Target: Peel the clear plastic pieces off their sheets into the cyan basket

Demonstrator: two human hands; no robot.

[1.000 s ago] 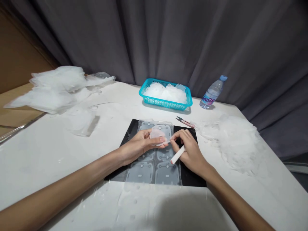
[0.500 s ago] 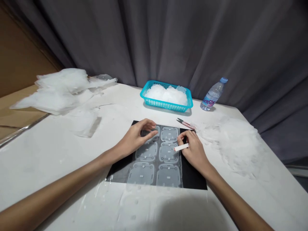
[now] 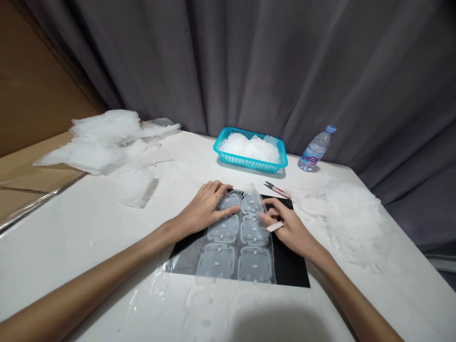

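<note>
A translucent sheet of rounded-square moulded pieces (image 3: 218, 261) lies over a black mat (image 3: 290, 263) on the white table. My left hand (image 3: 210, 206) rests on the sheet's upper left part, palm down, thumb and fingers apart. At the upper right, a corner of clear film (image 3: 253, 197) stands raised beside the fingertips of my right hand (image 3: 285, 223). That hand is closed round a short white stick (image 3: 275, 226), which points left; whether the fingers also pinch the film, I cannot tell.
A turquoise basket (image 3: 249, 165) of white translucent pieces stands behind the mat, a water bottle (image 3: 315, 149) to its right. Thread snips (image 3: 277, 189) lie past the mat near a white filmy heap (image 3: 352, 213). Plastic bags (image 3: 103, 137) are piled at left by cardboard (image 3: 21, 178).
The loose translucent piece that my left hand held a second ago is no longer in it. That hand opened and came down on the sheet. Film now rises at the upper right corner.
</note>
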